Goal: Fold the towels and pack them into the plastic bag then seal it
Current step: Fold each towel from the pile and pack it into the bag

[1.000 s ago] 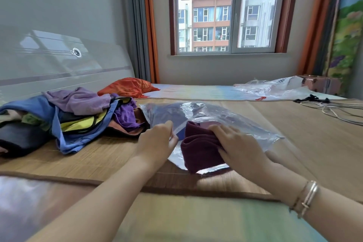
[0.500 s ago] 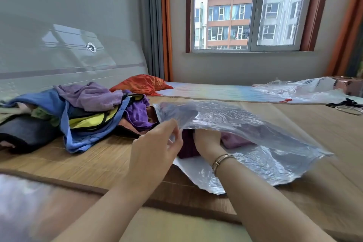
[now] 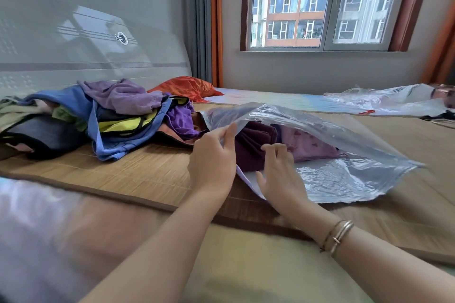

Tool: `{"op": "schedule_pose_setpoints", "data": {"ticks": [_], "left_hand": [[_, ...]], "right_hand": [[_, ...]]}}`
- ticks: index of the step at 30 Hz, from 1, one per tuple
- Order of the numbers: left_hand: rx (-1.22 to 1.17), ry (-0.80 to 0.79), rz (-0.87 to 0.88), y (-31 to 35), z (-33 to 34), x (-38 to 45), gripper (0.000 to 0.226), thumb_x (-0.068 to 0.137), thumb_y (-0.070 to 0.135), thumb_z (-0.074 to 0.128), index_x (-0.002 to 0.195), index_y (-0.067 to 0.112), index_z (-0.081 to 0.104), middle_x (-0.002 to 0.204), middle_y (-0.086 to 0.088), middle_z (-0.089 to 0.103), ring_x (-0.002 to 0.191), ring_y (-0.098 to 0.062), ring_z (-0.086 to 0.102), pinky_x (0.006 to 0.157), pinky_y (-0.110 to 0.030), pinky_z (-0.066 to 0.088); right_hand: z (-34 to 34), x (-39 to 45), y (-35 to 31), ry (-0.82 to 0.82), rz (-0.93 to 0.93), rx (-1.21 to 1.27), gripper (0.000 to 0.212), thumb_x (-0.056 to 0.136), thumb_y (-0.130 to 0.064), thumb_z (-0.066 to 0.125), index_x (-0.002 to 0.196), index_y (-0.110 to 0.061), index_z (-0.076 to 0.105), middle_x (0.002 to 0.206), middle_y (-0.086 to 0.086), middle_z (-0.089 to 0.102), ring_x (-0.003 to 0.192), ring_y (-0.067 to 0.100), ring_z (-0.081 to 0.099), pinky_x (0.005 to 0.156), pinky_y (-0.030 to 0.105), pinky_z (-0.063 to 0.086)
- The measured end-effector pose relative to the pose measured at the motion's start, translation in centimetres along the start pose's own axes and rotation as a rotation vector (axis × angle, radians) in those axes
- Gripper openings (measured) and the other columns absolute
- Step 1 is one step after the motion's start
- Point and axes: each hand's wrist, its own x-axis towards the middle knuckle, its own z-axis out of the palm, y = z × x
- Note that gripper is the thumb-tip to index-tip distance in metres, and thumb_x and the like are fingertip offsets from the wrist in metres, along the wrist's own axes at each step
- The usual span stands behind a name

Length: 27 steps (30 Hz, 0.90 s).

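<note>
**Bag held open, towels inside**

The plastic bag point(image 3: 344, 174) lies on the bed's bamboo mat point(image 3: 147, 172), its mouth facing the person. The left hand point(image 3: 213, 165) pinches the bag's upper lip and holds it raised. The right hand point(image 3: 278, 174), fingers loosely spread and gripping nothing, rests at the mouth beside the folded maroon towel point(image 3: 253, 145). A lilac towel point(image 3: 310, 147) lies deeper inside. A clothes pile point(image 3: 103, 118) sits toward the mat's left edge.

My right hand point(image 3: 278, 174) is out of the plastic bag point(image 3: 344, 174) now, fingers loose at its mouth, where half a second ago it was pushed deep inside. The maroon towel point(image 3: 251, 147) I was holding outside sits inside the bag. My left hand point(image 3: 213, 160) lifts the top flap higher.
</note>
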Motion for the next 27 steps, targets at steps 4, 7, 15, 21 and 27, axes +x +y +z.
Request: {"op": "schedule_pose_setpoints", "data": {"ticks": [4, 7, 15, 21, 27], "left_hand": [[-0.053, 0.026, -0.019, 0.0, 0.0, -0.3, 0.044, 0.095, 0.057, 0.039, 0.114, 0.03, 0.068, 0.107, 0.008, 0.071, 0.098, -0.014, 0.066, 0.076, -0.037, 0.055], [-0.107, 0.042, 0.003, -0.6, 0.2, -0.2, 0.042, 0.095, 0.056, 0.039, 0.113, 0.031, 0.069, 0.106, 0.01, 0.071, 0.101, -0.009, 0.064, 0.08, -0.035, 0.055], [-0.267, 0.038, 0.066, -1.3, 0.9, 1.6, 0.046, 0.097, 0.048, 0.044, 0.094, 0.014, 0.074, 0.068, 0.0, 0.066, 0.068, -0.011, 0.063, 0.061, -0.014, 0.046], [-0.289, 0.045, 0.057, -1.1, 1.5, 1.2, 0.042, 0.096, 0.049, 0.043, 0.098, 0.023, 0.075, 0.087, 0.012, 0.073, 0.085, -0.003, 0.067, 0.077, -0.03, 0.055], [-0.231, 0.011, 0.039, -2.3, 0.5, 1.0, 0.049, 0.09, 0.061, 0.04, 0.103, 0.028, 0.074, 0.094, 0.013, 0.073, 0.091, -0.005, 0.067, 0.078, -0.037, 0.055]], "right_hand": [[0.4, 0.7, -0.5, -0.008, -0.157, 0.067, 0.027, 0.088, -0.014, 0.055, 0.114, -0.016, 0.048, 0.109, 0.001, 0.045, 0.098, 0.028, 0.053, 0.067, 0.035, 0.043], [2.1, 2.7, 0.1, -0.172, -0.165, -0.059, 0.053, 0.092, -0.036, 0.052, 0.142, -0.03, 0.035, 0.149, 0.006, 0.031, 0.137, 0.033, 0.027, 0.105, 0.057, 0.03], [5.9, 9.2, 0.8, -0.417, -0.077, -0.102, 0.076, 0.088, -0.062, 0.045, 0.146, -0.054, -0.004, 0.161, -0.007, -0.014, 0.145, 0.035, -0.019, 0.104, 0.075, 0.001], [8.0, 13.3, -0.1, -0.483, 0.078, -0.098, 0.075, 0.091, -0.059, 0.041, 0.149, -0.045, -0.004, 0.16, -0.009, -0.015, 0.145, 0.035, -0.021, 0.104, 0.077, 0.005], [6.3, 11.2, -0.1, -0.464, -0.013, -0.044, 0.076, 0.09, -0.057, 0.045, 0.148, -0.048, -0.003, 0.162, -0.001, -0.01, 0.146, 0.036, -0.015, 0.108, 0.072, 0.004]]}}
